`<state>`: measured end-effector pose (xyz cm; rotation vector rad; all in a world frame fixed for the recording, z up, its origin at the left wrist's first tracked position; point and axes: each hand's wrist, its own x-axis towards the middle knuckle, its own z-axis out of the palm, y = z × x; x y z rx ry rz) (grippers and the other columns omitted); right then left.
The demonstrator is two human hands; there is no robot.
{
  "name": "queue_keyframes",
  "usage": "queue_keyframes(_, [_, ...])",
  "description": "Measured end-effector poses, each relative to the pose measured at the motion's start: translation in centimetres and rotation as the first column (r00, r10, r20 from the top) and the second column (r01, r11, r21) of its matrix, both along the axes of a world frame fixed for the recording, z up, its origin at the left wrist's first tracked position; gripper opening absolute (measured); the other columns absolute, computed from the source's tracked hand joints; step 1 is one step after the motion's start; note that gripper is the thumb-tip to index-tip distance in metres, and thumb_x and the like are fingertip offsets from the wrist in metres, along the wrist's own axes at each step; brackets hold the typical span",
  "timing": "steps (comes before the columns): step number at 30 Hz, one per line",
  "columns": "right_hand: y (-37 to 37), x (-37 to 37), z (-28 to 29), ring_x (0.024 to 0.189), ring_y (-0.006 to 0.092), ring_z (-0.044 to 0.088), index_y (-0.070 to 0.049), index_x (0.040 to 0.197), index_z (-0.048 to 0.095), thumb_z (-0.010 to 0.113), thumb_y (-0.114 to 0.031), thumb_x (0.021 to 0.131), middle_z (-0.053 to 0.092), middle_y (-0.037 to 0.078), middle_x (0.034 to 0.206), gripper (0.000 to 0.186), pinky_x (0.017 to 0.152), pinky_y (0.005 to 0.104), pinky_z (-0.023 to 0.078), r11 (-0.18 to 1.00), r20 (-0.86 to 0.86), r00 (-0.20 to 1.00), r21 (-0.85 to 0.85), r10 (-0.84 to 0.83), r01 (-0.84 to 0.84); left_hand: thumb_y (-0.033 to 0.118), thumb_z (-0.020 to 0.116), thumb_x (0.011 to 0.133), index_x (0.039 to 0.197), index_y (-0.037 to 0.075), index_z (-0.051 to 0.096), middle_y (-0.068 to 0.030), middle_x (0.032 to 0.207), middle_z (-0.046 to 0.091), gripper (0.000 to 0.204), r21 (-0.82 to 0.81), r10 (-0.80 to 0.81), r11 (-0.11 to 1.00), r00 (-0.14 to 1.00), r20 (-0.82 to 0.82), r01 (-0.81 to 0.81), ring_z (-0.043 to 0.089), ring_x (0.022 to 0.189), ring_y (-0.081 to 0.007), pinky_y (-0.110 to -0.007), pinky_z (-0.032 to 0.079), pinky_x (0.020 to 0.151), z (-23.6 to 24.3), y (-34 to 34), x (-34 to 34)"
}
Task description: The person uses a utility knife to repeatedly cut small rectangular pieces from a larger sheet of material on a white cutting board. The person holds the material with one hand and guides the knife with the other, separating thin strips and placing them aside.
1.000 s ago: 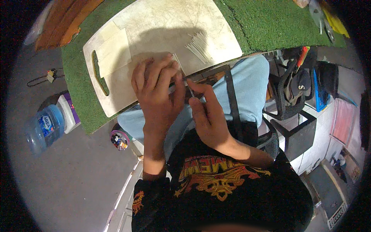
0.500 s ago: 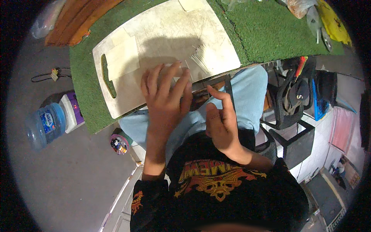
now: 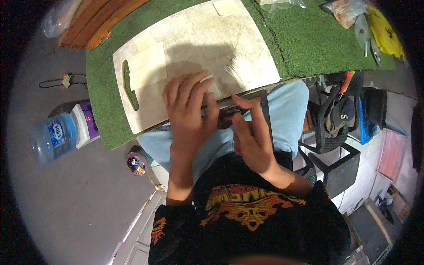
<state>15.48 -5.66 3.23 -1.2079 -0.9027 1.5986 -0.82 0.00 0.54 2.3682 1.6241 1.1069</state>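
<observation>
A worn whitish cutting board (image 3: 190, 31) with a slot handle lies in front of me. My left hand (image 3: 190, 104) is over its near edge, fingers bent and spread, fingertips at a small pale square piece (image 3: 212, 87) that they partly hide. My right hand (image 3: 254, 137) is just off the board's near edge, thumb and forefinger apart, the other fingers curled. I make out nothing between them. A fanned bunch of thin white sticks (image 3: 238, 73) lies on the board's right side. Pale thin square sheets (image 3: 150, 64) overlap on the left, and another pale sheet (image 3: 225, 7) lies at the far edge.
Green artificial turf (image 3: 300, 44) covers the table under the board. Plastic bags (image 3: 349, 11) and a yellow packet (image 3: 384, 33) are at the far right. A large blue water bottle (image 3: 53, 137) is on the left, and black chairs (image 3: 329, 137) are on the right.
The thin stick seen between my right thumb and forefinger no longer shows. My left fingers have drawn in slightly on the board. The view has shifted a little.
</observation>
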Motion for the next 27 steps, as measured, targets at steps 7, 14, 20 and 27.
queue_keyframes(7, [2.0,-1.7,-1.1,0.092,0.01,0.056,-0.001,0.134,0.047,0.047,-0.006,0.108,0.061,0.012,0.116,0.027,0.077,0.0275,0.051,0.998,0.067,0.997,0.039,0.046,-0.049,0.006,0.074,0.079,0.098,0.01,0.07,-0.0033,0.123,0.069,0.019,0.039,-0.023,0.999,0.999,-0.04,0.025,0.059,0.117,-0.0332,-0.053,0.041,0.109,-0.7,-0.2,-0.6])
queue_keyframes(14, [2.4,-2.0,-0.9,0.086,0.0109,0.055,-0.003,0.131,0.049,0.049,-0.007,0.108,0.062,0.01,0.1,0.024,0.071,0.0289,0.05,0.999,0.043,0.998,0.007,0.045,-0.045,0.008,0.075,0.079,0.098,0.01,0.071,-0.0026,0.124,0.069,0.019,0.028,-0.027,0.999,0.998,-0.054,0.029,0.058,0.118,-0.0339,-0.054,0.04,0.109,-0.6,-0.1,-0.6])
queue_keyframes(20, [2.9,-2.5,-0.7,0.088,0.0136,0.056,-0.003,0.127,0.05,0.048,-0.007,0.108,0.063,0.012,0.099,0.019,0.074,0.0309,0.051,1.0,0.077,0.997,0.021,0.018,-0.019,0.01,0.074,0.08,0.099,0.009,0.071,-0.0027,0.125,0.069,0.02,0.004,-0.024,1.0,0.997,-0.067,0.024,0.057,0.12,-0.034,-0.055,0.039,0.109,-0.6,-0.2,-0.6])
queue_keyframes(27, [3.2,-3.0,-0.4,0.09,0.0165,0.057,-0.001,0.123,0.05,0.049,-0.005,0.106,0.064,0.019,0.098,0.017,0.08,0.0343,0.052,0.999,0.132,0.991,0.033,-0.003,-0.001,0.015,0.074,0.08,0.098,0.009,0.069,-0.0034,0.125,0.068,0.02,-0.022,-0.028,0.999,0.996,-0.089,0.026,0.055,0.121,-0.0344,-0.056,0.038,0.109,-0.2,-0.2,-0.6])
